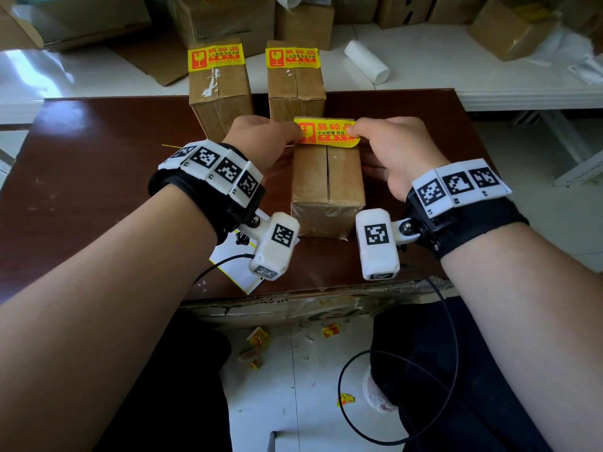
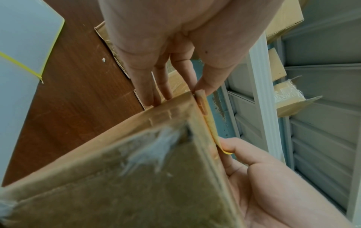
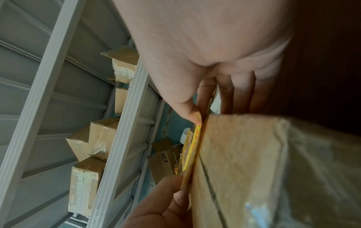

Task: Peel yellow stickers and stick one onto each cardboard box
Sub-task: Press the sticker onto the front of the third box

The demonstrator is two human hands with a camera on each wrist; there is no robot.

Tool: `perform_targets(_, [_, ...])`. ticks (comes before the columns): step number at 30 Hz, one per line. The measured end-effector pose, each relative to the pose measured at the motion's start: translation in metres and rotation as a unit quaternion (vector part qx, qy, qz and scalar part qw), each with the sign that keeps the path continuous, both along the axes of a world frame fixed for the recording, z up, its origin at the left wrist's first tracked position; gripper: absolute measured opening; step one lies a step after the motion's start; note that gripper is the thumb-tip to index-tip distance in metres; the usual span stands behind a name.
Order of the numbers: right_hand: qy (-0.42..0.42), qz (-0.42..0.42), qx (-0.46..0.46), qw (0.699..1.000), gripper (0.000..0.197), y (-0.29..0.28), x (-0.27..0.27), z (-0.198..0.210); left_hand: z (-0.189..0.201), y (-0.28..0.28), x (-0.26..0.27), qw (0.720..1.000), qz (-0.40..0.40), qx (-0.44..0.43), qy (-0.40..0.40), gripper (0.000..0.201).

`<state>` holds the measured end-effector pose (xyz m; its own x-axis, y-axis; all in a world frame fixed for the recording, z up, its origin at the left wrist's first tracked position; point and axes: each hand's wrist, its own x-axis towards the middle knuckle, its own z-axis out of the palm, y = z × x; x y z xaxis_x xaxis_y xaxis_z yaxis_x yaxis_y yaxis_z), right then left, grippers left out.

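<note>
Clearly, yellow sticker [image 1: 327,132] reads 易碎品, pinched

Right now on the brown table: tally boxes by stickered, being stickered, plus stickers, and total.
Boxes already stickered: 2, far left box and far right box
Boxes being stickered: 1, near box
Yellow stickers on or at boxes: 3, including the one both hands hold
Total boxes: 3

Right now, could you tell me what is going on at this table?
A person is labelling cardboard boxes. Both hands, left hand and right hand, hold a yellow sticker by its ends at the far end of the nearest box. The two boxes behind, left and right, already carry stickers.
</note>
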<state>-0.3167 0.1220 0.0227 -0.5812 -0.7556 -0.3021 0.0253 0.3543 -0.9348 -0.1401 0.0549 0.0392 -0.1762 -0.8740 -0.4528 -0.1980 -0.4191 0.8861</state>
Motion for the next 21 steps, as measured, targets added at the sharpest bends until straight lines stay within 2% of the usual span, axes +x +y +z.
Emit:
perform_targets(4, [0.000, 0.003, -0.002, 1.000, 0.044, 0.000, 0.000, 0.000, -0.001, -0.001, -0.001, 1.000, 0.011, -0.002, 0.002, 0.039])
perform_targets(7, [-0.004, 0.001, -0.005, 1.000, 0.066, 0.002, 0.001, 0.001, 0.000, 0.001, -0.001, 1.000, 0.017, -0.002, 0.002, 0.045])
perform_targets(11, [-0.004, 0.002, -0.007, 1.000, 0.068, 0.003, 0.001, 0.001, 0.004, 0.005, 0.000, 1.000, 0.010, 0.000, 0.018, 0.038])
perform_targets(17, [-0.015, -0.003, 0.008, 1.000, 0.057, 0.003, 0.002, 0.003, 0.006, 0.010, 0.004, 0.999, -0.007, 0.017, 0.052, 0.014])
perform_targets(19, [-0.038, -0.002, 0.011, 0.999, 0.045, 0.003, 0.001, 0.004, 0.006, 0.010, 0.004, 0.998, -0.010, 0.018, 0.058, 0.008])
perform_targets(21, [-0.059, 0.004, 0.010, 0.998, 0.024, 0.004, -0.001, 0.005, 0.005, 0.009, 0.003, 0.998, -0.015, 0.018, 0.058, 0.009])
